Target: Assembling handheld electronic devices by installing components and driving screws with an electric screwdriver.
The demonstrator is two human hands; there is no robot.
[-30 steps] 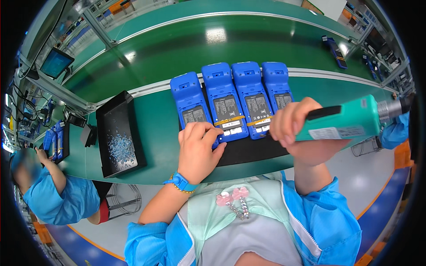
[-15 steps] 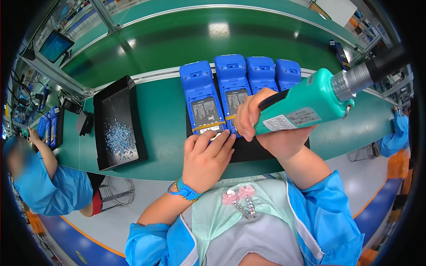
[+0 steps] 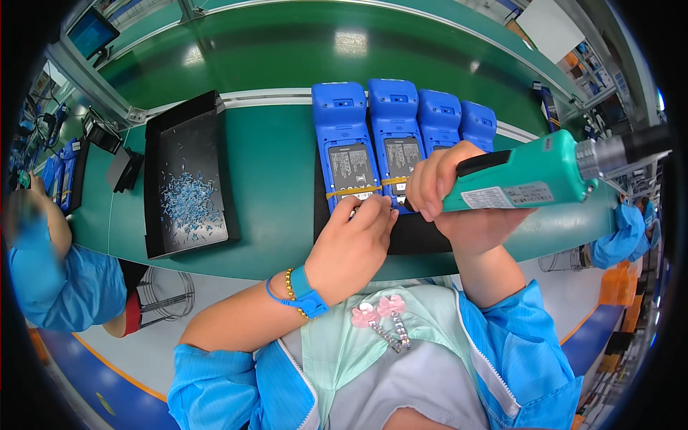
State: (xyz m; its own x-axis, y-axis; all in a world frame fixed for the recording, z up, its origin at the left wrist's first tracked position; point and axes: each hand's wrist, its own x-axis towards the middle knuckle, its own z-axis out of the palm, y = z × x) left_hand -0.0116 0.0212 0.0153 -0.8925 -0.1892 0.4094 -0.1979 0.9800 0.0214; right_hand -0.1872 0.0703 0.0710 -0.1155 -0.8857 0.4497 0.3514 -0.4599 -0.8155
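My right hand (image 3: 462, 197) grips a green electric screwdriver (image 3: 527, 172) that lies nearly level across the picture, its tip end hidden by my fingers. My left hand (image 3: 351, 240) rests at the lower end of the leftmost blue handheld device (image 3: 349, 163), fingers bunched together; a small shiny bit shows by the fingertips, too small to name. Beside it lies a second blue device (image 3: 398, 147), also with its labelled battery showing and a yellow band across it. Two more blue devices (image 3: 439, 118) (image 3: 477, 123) lie to the right, partly behind my right hand and the screwdriver.
A black tray (image 3: 228, 179) on the left holds a heap of small blue-tipped screws (image 3: 190, 204). A black mat (image 3: 423, 240) lies under the devices on the green bench (image 3: 272, 208). Other people (image 3: 64, 272) sit at the far left and far right.
The whole view has shifted, so the devices stand farther right. My left fingers have drawn closer together at the leftmost device. The screwdriver has moved right and tilted closer to level.
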